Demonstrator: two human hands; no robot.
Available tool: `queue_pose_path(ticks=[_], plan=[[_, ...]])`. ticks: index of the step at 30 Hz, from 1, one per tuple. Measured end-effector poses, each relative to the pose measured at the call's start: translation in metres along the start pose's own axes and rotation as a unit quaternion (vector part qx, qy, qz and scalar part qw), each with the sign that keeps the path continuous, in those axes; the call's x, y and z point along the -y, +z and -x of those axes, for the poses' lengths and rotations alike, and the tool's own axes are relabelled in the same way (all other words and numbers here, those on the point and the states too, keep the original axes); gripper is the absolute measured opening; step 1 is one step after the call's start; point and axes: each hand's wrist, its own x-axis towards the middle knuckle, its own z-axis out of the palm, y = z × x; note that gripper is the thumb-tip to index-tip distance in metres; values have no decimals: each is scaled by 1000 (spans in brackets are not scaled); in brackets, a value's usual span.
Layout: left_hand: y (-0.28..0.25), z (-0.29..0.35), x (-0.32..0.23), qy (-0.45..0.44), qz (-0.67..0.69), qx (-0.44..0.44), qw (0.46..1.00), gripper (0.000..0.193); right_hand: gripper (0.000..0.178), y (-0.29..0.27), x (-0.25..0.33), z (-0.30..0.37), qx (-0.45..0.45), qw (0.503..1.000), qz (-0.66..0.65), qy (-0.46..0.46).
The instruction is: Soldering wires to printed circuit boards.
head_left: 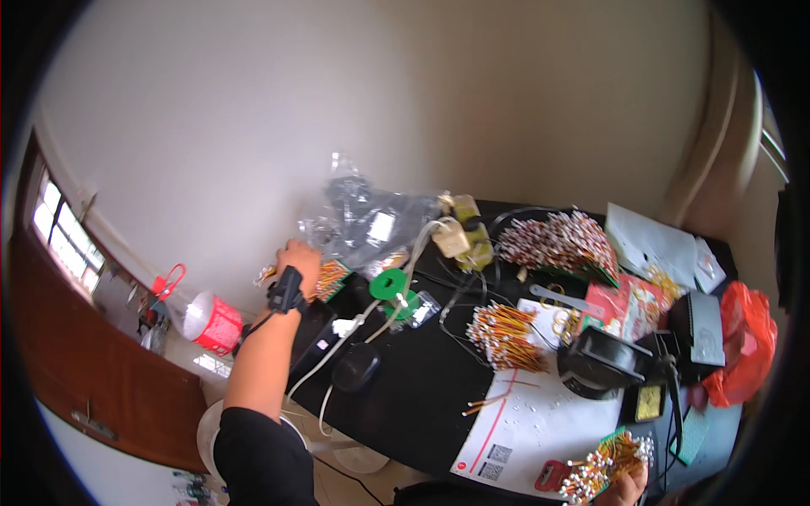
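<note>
My left hand (pixel 301 257) is stretched out to the far left end of the table, a black device strapped at its wrist. It lies over a bundle of orange and yellow wires with white ends (pixel 333 280) on a green board. Its fingertips are hidden, so I cannot tell whether they grip. At the near right edge, my right hand (pixel 626 489) is closed on a green circuit board with wires (pixel 612 464), a dense cluster with white tips. Part of that hand is cut off by the lower edge.
Wire bundles (pixel 506 336) and a larger red-and-white-tipped pile (pixel 561 244) lie on the black table (pixel 388 422). Around them are a white printed sheet (pixel 515 430), a black round-ended device (pixel 599 363), a red plastic bag (pixel 742 337), a green spool (pixel 388 284), grey plastic bags (pixel 380 219) and white cables (pixel 342 341).
</note>
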Motion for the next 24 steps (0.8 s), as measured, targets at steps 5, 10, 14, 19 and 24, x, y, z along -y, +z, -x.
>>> queue_pose_path(ticks=[5, 10, 14, 19, 24], plan=[[-22, 5, -1, 11, 457, 126, 880, 27, 52, 12, -8, -9, -70, 994, 59, -52], [-47, 17, 1, 82, 407, 27, 909, 31, 49, 6, -16, -9, -47, 998, 5, -51], [-167, 87, -59, 81, 446, -110, 884, 37, 47, 5, -10, -3, -42, 999, 1, -12], [-256, 191, -118, 508, 341, 94, 785, 34, 44, 10, -7, -5, -90, 993, 69, 22], [-277, 232, -217, 466, 576, -199, 641, 19, 41, 41, 0, -4, -31, 972, 234, 13]])
